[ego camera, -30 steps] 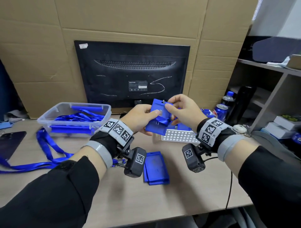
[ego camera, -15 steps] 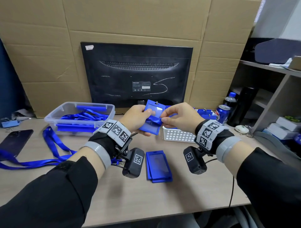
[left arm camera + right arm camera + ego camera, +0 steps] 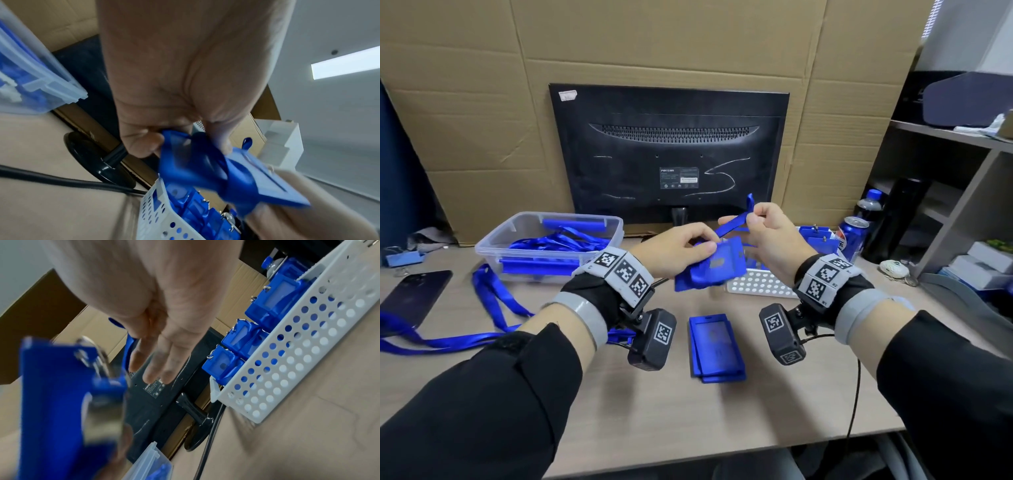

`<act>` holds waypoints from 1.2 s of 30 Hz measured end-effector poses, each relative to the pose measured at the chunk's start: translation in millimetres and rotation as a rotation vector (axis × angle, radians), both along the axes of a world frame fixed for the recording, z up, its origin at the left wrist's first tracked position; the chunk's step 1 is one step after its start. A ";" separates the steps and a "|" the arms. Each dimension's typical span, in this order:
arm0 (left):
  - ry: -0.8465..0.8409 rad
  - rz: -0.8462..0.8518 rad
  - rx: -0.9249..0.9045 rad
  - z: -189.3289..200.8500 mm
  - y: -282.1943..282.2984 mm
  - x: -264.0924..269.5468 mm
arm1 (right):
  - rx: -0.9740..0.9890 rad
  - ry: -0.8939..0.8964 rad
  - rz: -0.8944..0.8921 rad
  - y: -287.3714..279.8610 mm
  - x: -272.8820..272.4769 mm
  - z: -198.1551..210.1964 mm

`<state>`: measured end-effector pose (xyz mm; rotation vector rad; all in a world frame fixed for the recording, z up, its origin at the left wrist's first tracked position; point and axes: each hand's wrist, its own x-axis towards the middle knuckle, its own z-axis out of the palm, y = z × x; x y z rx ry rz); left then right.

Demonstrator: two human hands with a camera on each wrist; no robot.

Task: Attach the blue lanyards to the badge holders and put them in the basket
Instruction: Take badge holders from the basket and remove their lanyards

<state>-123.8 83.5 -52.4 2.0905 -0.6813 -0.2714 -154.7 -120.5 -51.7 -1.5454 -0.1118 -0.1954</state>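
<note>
the badge holder [image 3: 710, 265] sits mid-frame above the counter [image 3: 722, 411], stiff, light plastic, best pinched by its edge as the left hand [image 3: 674, 250] does. the right hand [image 3: 763, 233] pinches the lanyard [image 3: 734, 224], soft, limp ribbon likely to slip. the basket [image 3: 760, 284] lies just behind.

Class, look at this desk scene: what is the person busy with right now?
The left hand grips a blue badge holder above the desk, while the right hand pinches the blue lanyard strap, pulling it up from the holder. Finished holders already stand in the white basket. Spare holders lie on the desk.
</note>
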 end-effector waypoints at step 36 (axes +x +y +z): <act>-0.131 0.531 -0.270 8.2 31.6 18.5 | -0.643 -0.018 0.170 25.5 -1.9 2.0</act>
